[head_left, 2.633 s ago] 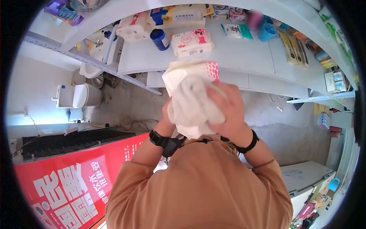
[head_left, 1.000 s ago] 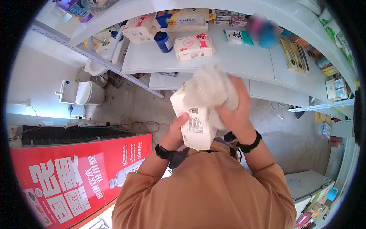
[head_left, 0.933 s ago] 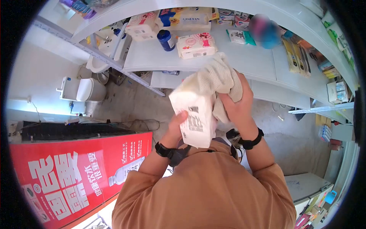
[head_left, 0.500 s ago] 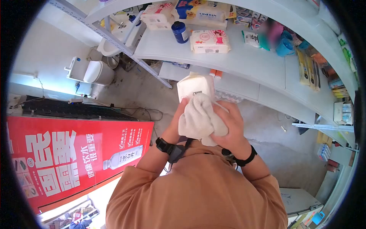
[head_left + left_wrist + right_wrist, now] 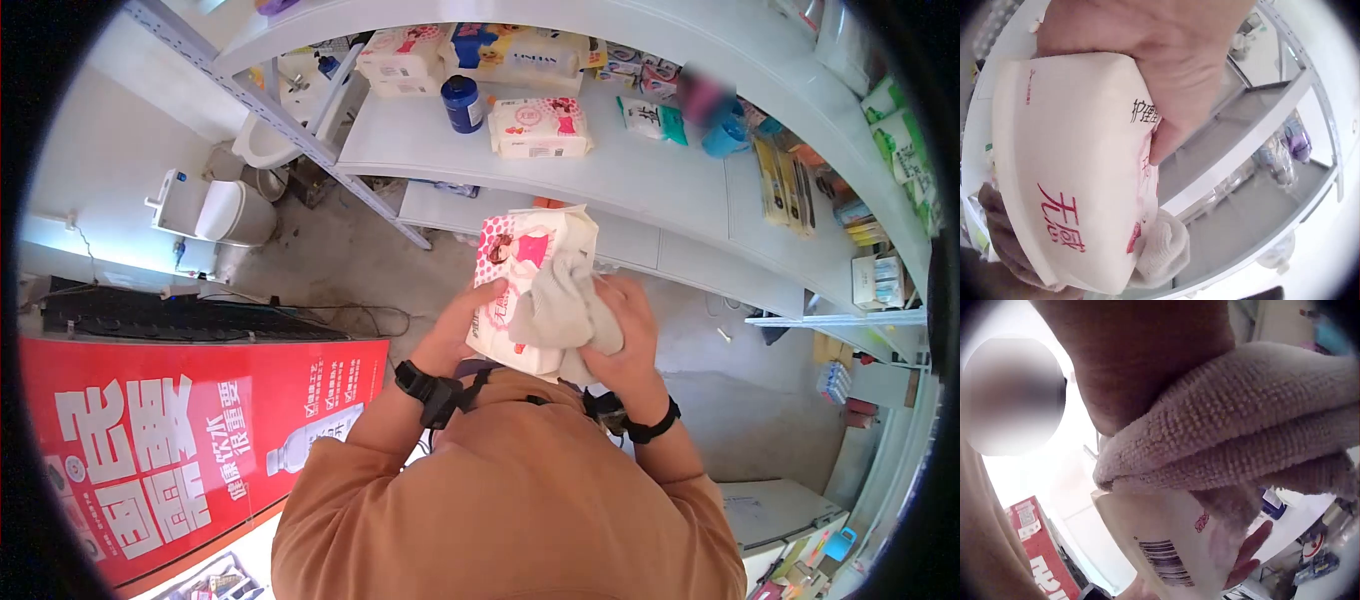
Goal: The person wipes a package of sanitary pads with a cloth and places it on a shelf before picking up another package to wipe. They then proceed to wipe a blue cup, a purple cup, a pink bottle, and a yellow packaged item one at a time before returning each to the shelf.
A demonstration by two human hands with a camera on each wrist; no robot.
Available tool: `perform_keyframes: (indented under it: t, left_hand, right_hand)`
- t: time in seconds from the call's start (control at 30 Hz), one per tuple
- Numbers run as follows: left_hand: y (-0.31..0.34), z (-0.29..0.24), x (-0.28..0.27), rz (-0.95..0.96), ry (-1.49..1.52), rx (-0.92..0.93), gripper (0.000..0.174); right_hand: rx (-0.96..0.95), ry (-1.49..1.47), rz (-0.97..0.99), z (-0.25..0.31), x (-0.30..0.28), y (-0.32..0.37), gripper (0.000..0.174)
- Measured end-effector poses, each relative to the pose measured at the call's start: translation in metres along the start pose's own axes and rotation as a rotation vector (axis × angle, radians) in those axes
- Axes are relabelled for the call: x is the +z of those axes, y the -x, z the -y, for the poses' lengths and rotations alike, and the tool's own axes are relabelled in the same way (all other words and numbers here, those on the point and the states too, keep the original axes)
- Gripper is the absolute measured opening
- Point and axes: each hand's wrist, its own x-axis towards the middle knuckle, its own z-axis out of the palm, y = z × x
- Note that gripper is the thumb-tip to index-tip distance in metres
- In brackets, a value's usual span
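A white and pink soft package (image 5: 497,260) is held up in front of the chest, its printed face with a drawn figure showing. My left hand (image 5: 462,325) grips its left side, thumb on the front; in the left wrist view the hand (image 5: 1147,50) wraps over one end of the package (image 5: 1085,144). My right hand (image 5: 630,335) grips a bunched light grey cloth (image 5: 565,305), which lies against the package's right part. In the right wrist view the ribbed cloth (image 5: 1229,425) covers one end of the package (image 5: 1166,550), beside a barcode.
On the white shelf (image 5: 400,140) ahead are a similar package (image 5: 540,128), a blue bottle (image 5: 462,104), a salt-like bag (image 5: 650,120) and a blue cup (image 5: 727,135). A red printed panel (image 5: 200,440) stands at left, a toilet (image 5: 235,212) beyond it.
The package has turned so its pink printed face shows instead of a plain side. The cloth has shifted from its lower front to its right part. The head view has shifted slightly.
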Motion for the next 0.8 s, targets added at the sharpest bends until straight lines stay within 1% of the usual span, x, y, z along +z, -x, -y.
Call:
perform_keyframes:
  t: [0.03, 0.07, 0.1, 0.13, 0.17, 0.2, 0.23, 0.27, 0.3, 0.37, 0.4, 0.43, 0.47, 0.5, 0.53, 0.57, 0.6, 0.67, 0.7, 0.73, 0.8]
  left_hand:
    - [0.000, -0.006, 0.001, 0.008, 0.011, 0.006, 0.058]
    - [0.000, -0.013, 0.002, 0.016, -0.024, 0.015, 0.061]
    - [0.000, -0.019, 0.002, 0.020, -0.060, 0.022, 0.065]
    - [0.003, -0.023, 0.002, 0.019, -0.051, 0.024, 0.065]
    - [0.005, -0.025, 0.003, 0.052, -0.008, -0.009, 0.068]
    - [0.006, -0.027, 0.002, 0.089, 0.029, -0.043, 0.071]
    - [0.005, -0.032, -0.002, 0.097, 0.026, -0.044, 0.071]
    - [0.005, -0.036, -0.007, 0.132, -0.044, -0.020, 0.073]
    - [0.006, -0.040, -0.011, 0.167, -0.114, 0.002, 0.074]
    - [0.008, -0.046, -0.012, 0.168, -0.133, -0.001, 0.075]
    - [0.009, -0.047, -0.011, 0.166, -0.147, -0.004, 0.075]
    - [0.010, -0.049, -0.008, 0.184, -0.149, -0.019, 0.075]
    - [0.013, -0.051, -0.006, 0.147, -0.152, 0.024, 0.073]
    - [0.014, -0.052, -0.006, 0.108, -0.151, 0.069, 0.071]
    - [0.013, -0.053, -0.012, 0.121, -0.146, 0.061, 0.071]
    - [0.012, -0.054, -0.023, 0.211, -0.225, 0.214, 0.069]
    - [0.015, -0.058, -0.022, 0.212, -0.278, 0.248, 0.068]
    - [0.021, -0.067, -0.021, 0.208, -0.382, 0.317, 0.064]
    - [0.022, -0.068, -0.021, 0.181, -0.357, 0.289, 0.063]
    - [0.023, -0.069, -0.019, 0.140, -0.315, 0.242, 0.063]
    - [0.024, -0.070, -0.017, 0.052, -0.223, 0.152, 0.063]
  right_hand:
    - [-0.070, 0.121, 0.049, 0.008, 0.000, -0.003, 0.063]
    - [-0.080, 0.128, 0.058, 0.018, 0.001, -0.006, 0.063]
    - [-0.160, 0.138, 0.124, 0.029, 0.002, -0.007, 0.064]
    - [-0.234, 0.144, 0.191, 0.039, 0.004, -0.010, 0.066]
    - [-0.292, 0.178, 0.191, 0.047, 0.008, -0.013, 0.062]
    - [-0.291, 0.182, 0.193, 0.046, 0.010, -0.016, 0.062]
    - [-0.264, 0.162, 0.115, 0.040, 0.013, -0.022, 0.062]
    - [-0.235, 0.142, 0.035, 0.035, 0.016, -0.028, 0.062]
    - [-0.233, 0.149, 0.028, 0.031, 0.019, -0.037, 0.062]
    - [0.006, 0.077, -0.132, 0.022, 0.026, -0.058, 0.063]
    - [0.013, 0.090, -0.142, 0.021, 0.029, -0.060, 0.063]
    - [0.027, 0.079, -0.202, 0.020, 0.034, -0.062, 0.065]
    - [0.037, 0.070, -0.261, 0.022, 0.037, -0.064, 0.068]
    - [0.040, 0.090, -0.268, 0.029, 0.038, -0.062, 0.068]
    - [-0.077, 0.148, -0.179, 0.039, 0.041, -0.056, 0.067]
    - [-0.191, 0.201, -0.087, 0.049, 0.045, -0.051, 0.066]
    - [-0.185, 0.207, -0.090, 0.059, 0.048, -0.047, 0.066]
    - [-0.310, 0.194, 0.042, 0.074, 0.055, -0.043, 0.064]
    - [-0.330, 0.192, 0.027, 0.073, 0.057, -0.041, 0.058]
    - [-0.325, 0.194, 0.022, 0.071, 0.056, -0.041, 0.058]
    - [-0.251, 0.196, -0.037, 0.060, 0.050, -0.045, 0.056]
